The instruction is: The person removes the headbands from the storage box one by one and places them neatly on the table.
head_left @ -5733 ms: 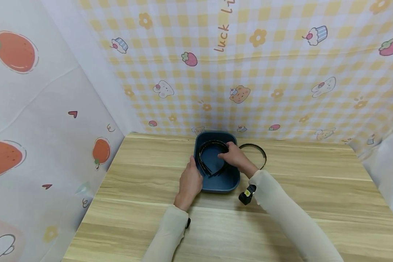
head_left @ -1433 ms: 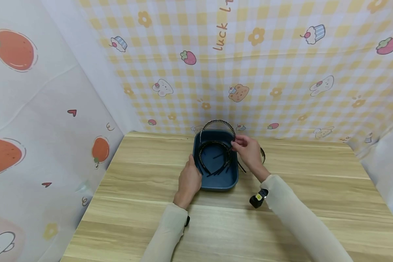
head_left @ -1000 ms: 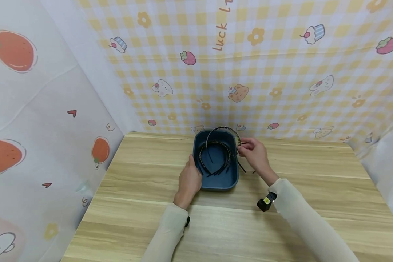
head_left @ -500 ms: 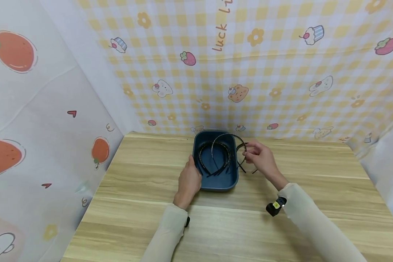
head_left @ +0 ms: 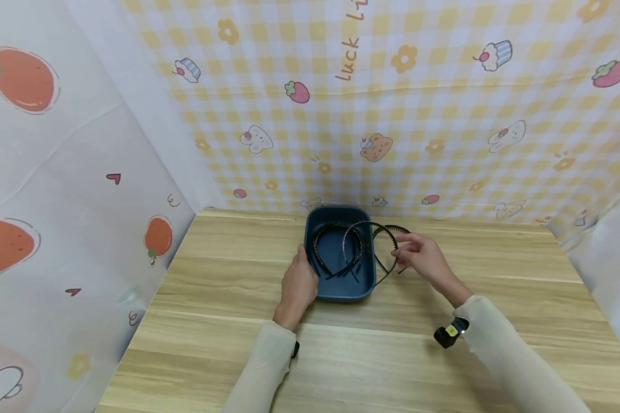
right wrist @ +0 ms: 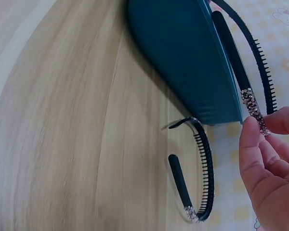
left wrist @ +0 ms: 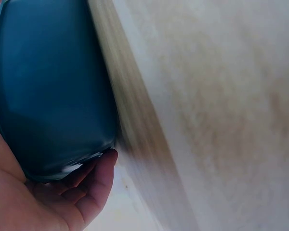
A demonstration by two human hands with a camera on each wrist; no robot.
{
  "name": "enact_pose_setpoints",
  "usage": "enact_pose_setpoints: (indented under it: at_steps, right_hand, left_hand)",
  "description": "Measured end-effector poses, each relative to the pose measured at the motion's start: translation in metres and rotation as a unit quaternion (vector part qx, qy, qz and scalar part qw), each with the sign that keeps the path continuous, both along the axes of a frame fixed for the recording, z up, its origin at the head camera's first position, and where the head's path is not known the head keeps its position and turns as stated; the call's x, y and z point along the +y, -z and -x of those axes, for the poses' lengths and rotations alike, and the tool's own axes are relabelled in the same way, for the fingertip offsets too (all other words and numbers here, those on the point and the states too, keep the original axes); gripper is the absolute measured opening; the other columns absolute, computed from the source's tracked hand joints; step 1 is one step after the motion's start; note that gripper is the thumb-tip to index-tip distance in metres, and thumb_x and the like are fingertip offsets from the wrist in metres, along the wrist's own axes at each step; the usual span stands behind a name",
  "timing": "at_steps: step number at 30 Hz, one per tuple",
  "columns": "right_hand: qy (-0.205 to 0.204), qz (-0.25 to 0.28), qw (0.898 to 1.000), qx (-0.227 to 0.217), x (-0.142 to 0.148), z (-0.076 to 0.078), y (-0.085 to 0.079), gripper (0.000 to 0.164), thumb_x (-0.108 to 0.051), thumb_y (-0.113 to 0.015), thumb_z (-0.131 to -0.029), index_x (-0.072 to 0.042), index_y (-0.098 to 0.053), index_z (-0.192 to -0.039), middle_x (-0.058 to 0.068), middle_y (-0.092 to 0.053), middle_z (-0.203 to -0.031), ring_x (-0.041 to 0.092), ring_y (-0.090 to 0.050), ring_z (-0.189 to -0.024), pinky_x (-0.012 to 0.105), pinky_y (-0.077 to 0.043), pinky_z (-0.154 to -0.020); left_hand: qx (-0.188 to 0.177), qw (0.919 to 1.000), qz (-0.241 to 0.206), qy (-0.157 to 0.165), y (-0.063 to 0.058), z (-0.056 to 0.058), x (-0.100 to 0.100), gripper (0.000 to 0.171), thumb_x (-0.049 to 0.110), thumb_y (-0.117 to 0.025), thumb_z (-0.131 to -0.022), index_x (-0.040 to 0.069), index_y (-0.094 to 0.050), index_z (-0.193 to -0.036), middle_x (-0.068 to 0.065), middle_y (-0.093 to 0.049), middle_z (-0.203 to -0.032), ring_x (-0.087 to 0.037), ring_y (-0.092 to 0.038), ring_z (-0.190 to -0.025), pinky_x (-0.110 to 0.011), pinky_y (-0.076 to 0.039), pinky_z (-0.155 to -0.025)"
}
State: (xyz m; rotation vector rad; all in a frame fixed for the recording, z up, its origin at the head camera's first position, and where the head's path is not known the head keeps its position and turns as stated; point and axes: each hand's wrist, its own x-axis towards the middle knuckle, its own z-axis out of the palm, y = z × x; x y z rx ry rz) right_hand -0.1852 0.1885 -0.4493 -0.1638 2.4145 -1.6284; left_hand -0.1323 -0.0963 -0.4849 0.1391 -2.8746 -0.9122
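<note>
A deep blue plastic bin (head_left: 346, 295) stands on the wooden table, with several black headbands (head_left: 317, 258) lying inside it. At its left side my left hand (head_left: 298, 281) grips the wall; in the left wrist view the fingers (left wrist: 103, 178) curl around the bin's edge. Between thumb and fingers, my right hand (head_left: 423, 258) pinches a black toothed headband (right wrist: 257, 48) with a glittery band. This headband is raised and overlaps the bin's right rim in the head view. On the table right of the bin lies another toothed headband (right wrist: 209, 178), partly behind the right hand in the head view.
The wooden table (head_left: 212, 344) reaches out on both sides of the bin. Close behind the bin hangs a yellow checked cloth (head_left: 444, 115); a white printed sheet (head_left: 82, 201) borders the left. A small black camera (head_left: 446, 335) is strapped at the right wrist.
My right hand, earlier inside the bin, has lifted a headband out and moved it rightward and toward me, lowering it beside the right rim. My left hand has stayed on the bin.
</note>
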Motion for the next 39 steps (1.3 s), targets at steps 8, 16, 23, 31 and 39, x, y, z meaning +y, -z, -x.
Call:
enact_pose_setpoints:
  at_steps: [8,16,23,31,39]
  right_hand:
    - [-0.016,-0.002,1.000,-0.009,0.010,-0.008,0.002,0.038,0.003,-0.057,-0.095,0.012,-0.052,-0.132,0.032,-0.068,-0.105,0.010,-0.069,-0.076,0.038,-0.059,-0.074]
    - [-0.003,0.006,0.999,-0.037,0.019,-0.013,0.006,0.037,0.004,-0.055,-0.095,0.013,-0.050,-0.131,0.031,-0.068,-0.106,0.009,-0.069,-0.076,0.038,-0.059,-0.075]
    - [0.000,0.013,0.999,-0.046,0.025,-0.017,0.004,0.039,0.003,-0.054,-0.096,0.013,-0.048,-0.133,0.030,-0.068,-0.107,0.010,-0.068,-0.076,0.036,-0.059,-0.075]
    - [0.011,0.032,0.998,-0.050,0.031,-0.020,0.005,0.040,0.004,-0.054,-0.096,0.014,-0.046,-0.134,0.028,-0.070,-0.107,0.008,-0.068,-0.075,0.031,-0.059,-0.073]
    - [0.005,0.015,0.998,-0.053,0.042,-0.027,0.011,0.041,0.001,-0.055,-0.097,0.013,-0.046,-0.135,0.026,-0.070,-0.106,0.011,-0.068,-0.077,0.034,-0.059,-0.074]
  left_hand:
    - [-0.006,0.9999,-0.008,-0.003,-0.001,-0.001,0.001,0.054,0.003,-0.045,-0.099,-0.008,-0.032,-0.150,-0.023,-0.062,-0.121,-0.019,-0.051,-0.055,-0.031,-0.041,-0.047]
    - [-0.008,0.9999,-0.006,-0.003,-0.001,-0.001,0.000,0.054,0.003,-0.046,-0.099,-0.007,-0.032,-0.151,-0.023,-0.062,-0.121,-0.021,-0.052,-0.056,-0.032,-0.042,-0.047]
    - [-0.011,0.9999,-0.007,-0.002,0.000,0.001,-0.001,0.054,0.004,-0.045,-0.099,-0.007,-0.031,-0.151,-0.023,-0.062,-0.121,-0.019,-0.049,-0.054,-0.031,-0.040,-0.046]
    - [-0.010,0.9999,-0.005,-0.001,0.001,0.000,-0.002,0.054,0.003,-0.045,-0.099,-0.007,-0.031,-0.151,-0.023,-0.062,-0.119,-0.020,-0.051,-0.055,-0.032,-0.040,-0.046]
    - [-0.004,1.0000,-0.001,0.005,0.003,0.001,-0.001,0.055,0.003,-0.047,-0.099,-0.008,-0.031,-0.151,-0.024,-0.062,-0.120,-0.021,-0.053,-0.056,-0.031,-0.041,-0.046]
